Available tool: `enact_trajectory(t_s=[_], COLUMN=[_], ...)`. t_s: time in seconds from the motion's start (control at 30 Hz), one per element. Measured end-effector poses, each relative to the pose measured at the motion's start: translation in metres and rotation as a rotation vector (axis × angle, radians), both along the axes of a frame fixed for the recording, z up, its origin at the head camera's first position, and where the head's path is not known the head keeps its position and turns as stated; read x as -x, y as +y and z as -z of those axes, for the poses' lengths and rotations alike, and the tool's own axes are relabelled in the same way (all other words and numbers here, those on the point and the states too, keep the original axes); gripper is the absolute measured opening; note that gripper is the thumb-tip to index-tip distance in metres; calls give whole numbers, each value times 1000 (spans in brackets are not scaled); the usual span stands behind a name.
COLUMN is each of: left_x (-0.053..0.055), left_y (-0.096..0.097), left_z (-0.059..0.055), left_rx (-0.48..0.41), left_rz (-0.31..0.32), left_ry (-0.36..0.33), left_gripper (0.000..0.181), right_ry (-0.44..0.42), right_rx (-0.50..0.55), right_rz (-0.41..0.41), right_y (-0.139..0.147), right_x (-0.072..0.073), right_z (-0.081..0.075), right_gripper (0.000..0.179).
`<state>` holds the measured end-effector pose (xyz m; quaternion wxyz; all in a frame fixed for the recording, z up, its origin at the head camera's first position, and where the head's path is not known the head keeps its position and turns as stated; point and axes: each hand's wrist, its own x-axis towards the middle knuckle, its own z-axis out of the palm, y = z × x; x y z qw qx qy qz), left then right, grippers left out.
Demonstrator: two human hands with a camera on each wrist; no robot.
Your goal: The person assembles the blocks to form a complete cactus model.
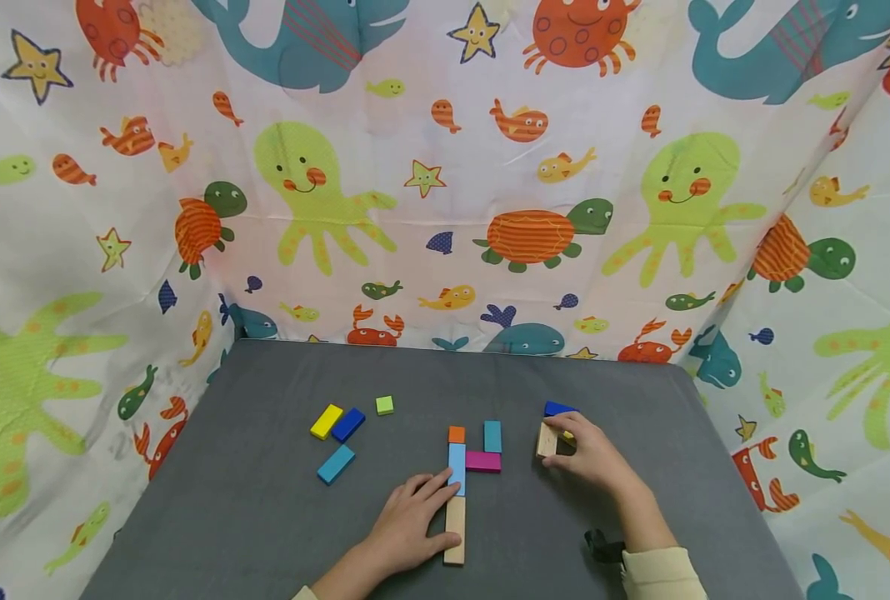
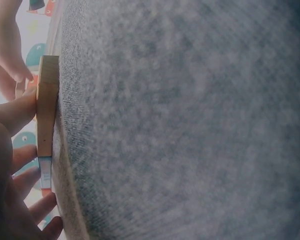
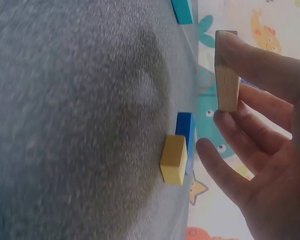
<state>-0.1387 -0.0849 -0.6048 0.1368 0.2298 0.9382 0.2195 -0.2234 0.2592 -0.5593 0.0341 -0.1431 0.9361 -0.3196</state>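
My right hand pinches a plain wooden block between thumb and fingers, raised off the cloth in the right wrist view. Below it lie a blue block and a yellow block, partly hidden by the hand in the head view. My left hand rests beside a flat row of blocks, its fingers spread. Its fingertips touch the light blue block and its thumb the long wooden block. An orange block tops the row; a magenta block and a teal block adjoin on the right.
Further left on the grey table lie a yellow block, a blue block, a teal block and a small green cube. A sea-animal curtain hangs behind and along both sides.
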Motion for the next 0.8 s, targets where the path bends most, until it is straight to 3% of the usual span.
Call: enact_trajectory(t_s=[0.5,0.8], left_x=[1,1], left_y=[1,0], left_z=[2,3], left_rx=[16,6], left_rz=[-10,2], left_ry=[-7,13], left_gripper=[75,75], right_ry=[12,-25], right_rx=[16,24], right_rz=[-19,-10], right_y=[-15,-22], right_x=[14,23], right_z=[3,4], right_gripper=[67,67])
